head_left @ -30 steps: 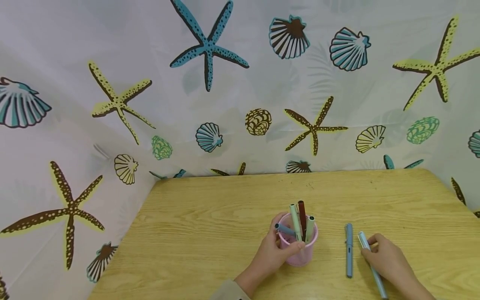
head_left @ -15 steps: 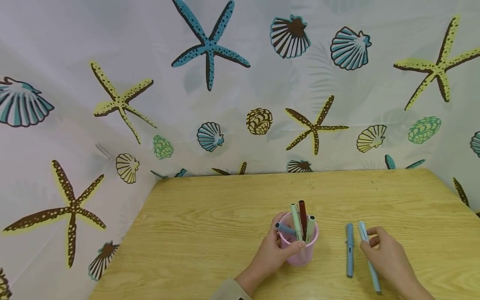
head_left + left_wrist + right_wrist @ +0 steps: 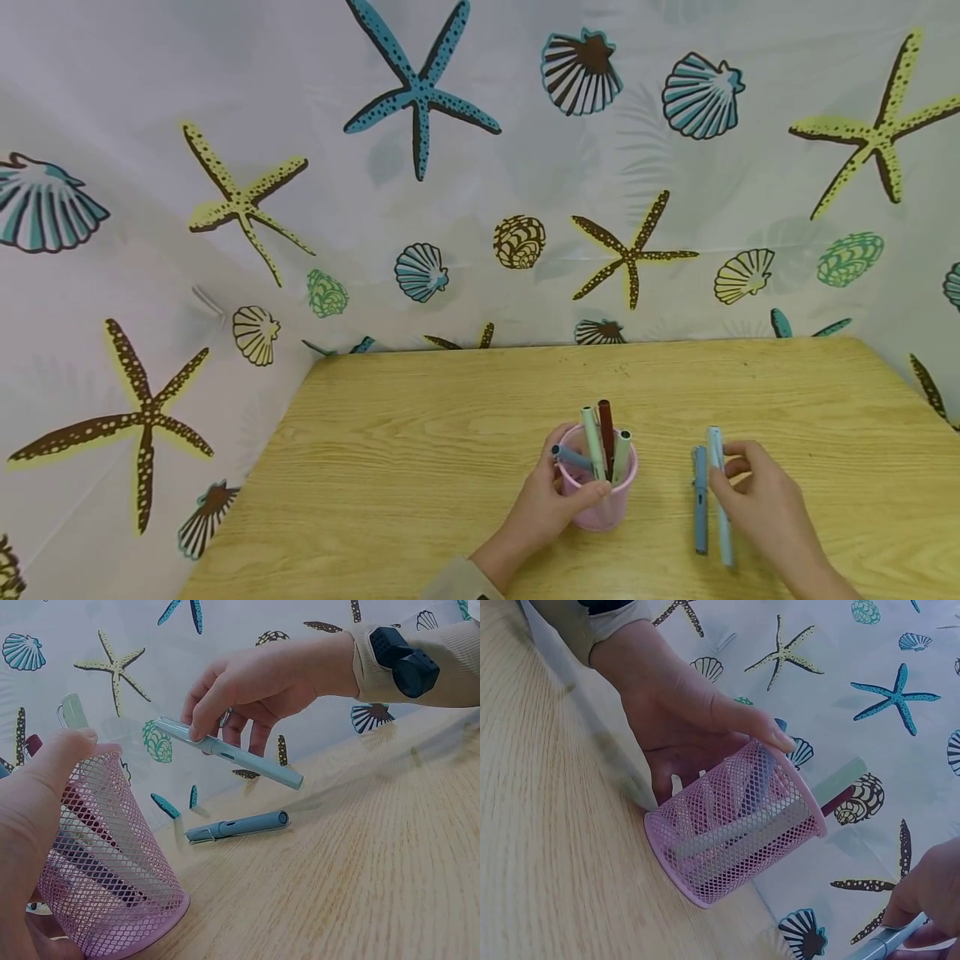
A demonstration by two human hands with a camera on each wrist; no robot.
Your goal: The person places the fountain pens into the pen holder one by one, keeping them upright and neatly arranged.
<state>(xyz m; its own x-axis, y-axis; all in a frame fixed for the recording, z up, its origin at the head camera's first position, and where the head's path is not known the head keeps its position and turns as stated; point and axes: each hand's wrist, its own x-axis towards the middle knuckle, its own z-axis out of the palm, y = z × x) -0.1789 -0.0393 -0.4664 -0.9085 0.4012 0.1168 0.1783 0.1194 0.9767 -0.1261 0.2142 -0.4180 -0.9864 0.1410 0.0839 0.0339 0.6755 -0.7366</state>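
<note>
My left hand (image 3: 543, 500) grips a pink mesh pen cup (image 3: 603, 512) standing on the table, thumb over its near rim. Inside the cup lean several pens: a dark red pen (image 3: 604, 417), a pale green pen (image 3: 590, 425), another green one (image 3: 622, 450) and a blue-grey pen (image 3: 572, 457). To the right, my right hand (image 3: 765, 500) pinches a light blue pen (image 3: 232, 754) between thumb and fingers; the left wrist view shows it raised off the table. A darker blue pen (image 3: 701, 508) lies on the tabletop, just left of the held one.
The wood-grain table (image 3: 412, 450) reaches back to a white curtain (image 3: 480, 167) printed with starfish and shells, which also hangs along the left and right sides. On the right wrist, visible in the left wrist view, sits a black device (image 3: 405, 661) over a beige sleeve (image 3: 450, 667).
My right hand has lifted the light blue pen and brought it left and slightly away from me, closer to the darker blue pen. The left hand and the cup have stayed put.
</note>
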